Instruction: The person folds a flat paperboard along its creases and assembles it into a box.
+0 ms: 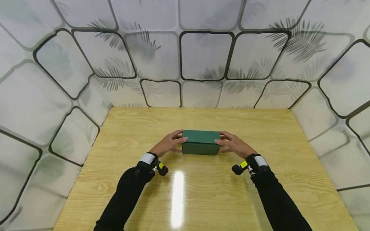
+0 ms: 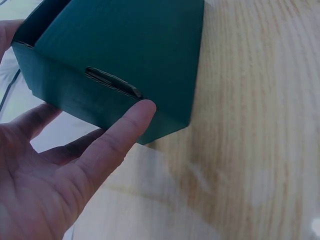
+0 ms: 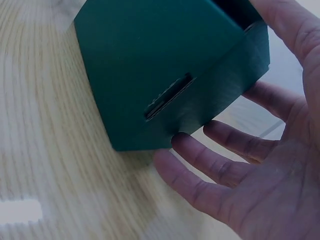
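Note:
A dark green cardboard box with a lid on top sits on the wooden table, long side toward me. At its left end is my left hand, thumb at the lid's front corner and the other fingers spread along the end. My right hand mirrors this at the right end. In the left wrist view, a fairly straight finger touches the box just by a narrow slot. The right wrist view has extended fingers along the lower edge of the box, near another slot. A dark gap shows along its upper edge.
The light wooden table extends around the box, with a bright reflection in front of it. Pale curtains with dark outlines and leaf prints stand behind the table and at both sides. Each wrist wears a strapped camera.

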The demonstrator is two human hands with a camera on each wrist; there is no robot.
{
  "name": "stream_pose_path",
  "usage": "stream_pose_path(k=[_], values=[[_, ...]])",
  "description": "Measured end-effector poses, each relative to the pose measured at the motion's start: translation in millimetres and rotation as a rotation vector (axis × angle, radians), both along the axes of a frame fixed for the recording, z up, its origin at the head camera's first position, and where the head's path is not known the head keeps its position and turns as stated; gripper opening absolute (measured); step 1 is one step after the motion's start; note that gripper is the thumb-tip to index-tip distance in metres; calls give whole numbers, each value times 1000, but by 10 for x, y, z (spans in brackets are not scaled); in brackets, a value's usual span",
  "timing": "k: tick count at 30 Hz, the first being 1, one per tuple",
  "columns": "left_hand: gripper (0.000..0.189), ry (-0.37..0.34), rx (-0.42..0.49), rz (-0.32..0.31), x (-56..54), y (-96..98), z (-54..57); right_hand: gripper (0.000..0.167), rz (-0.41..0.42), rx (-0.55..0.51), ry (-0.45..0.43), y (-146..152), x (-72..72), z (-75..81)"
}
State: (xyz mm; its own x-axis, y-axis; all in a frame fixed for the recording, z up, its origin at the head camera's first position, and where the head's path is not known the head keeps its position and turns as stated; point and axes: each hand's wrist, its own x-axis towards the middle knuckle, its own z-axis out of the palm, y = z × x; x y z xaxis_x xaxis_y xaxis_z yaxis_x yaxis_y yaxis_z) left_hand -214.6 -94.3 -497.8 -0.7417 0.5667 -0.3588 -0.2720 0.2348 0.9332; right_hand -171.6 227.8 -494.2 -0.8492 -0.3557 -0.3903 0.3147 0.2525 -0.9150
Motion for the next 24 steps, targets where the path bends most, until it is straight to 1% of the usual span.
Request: stream_pose_path(k=[3,6,10,13,16,18,19,22,24], values=[[76,-12,11,-5,5,4,-2,84,6,-12,-15,6,-3,-7],[75,-19,14,-8,14,2,12,86,18,-21,-21,8,-13,-9],[76,2,1,-15,3,-9,23,90,24,-13,-6,3,-43,-12],[80,18,-4,-18,-1,-24,5,91,24,3,10,-5,-63,-22],[83,10,13,-30,17,-44,-48,90,48,22,14,0,-60,-48],[80,-7,41,-54,35,-53,-87,86,82,27,9,12,-39,-71],[78,-6,53,-78,44,-56,-108,83,103,30,7,19,-27,-83],[71,38,33,-157,63,-64,-150,76,155,34,6,21,7,-108],[72,84,12,-211,75,-62,-164,76,191,30,3,-1,28,-113]])
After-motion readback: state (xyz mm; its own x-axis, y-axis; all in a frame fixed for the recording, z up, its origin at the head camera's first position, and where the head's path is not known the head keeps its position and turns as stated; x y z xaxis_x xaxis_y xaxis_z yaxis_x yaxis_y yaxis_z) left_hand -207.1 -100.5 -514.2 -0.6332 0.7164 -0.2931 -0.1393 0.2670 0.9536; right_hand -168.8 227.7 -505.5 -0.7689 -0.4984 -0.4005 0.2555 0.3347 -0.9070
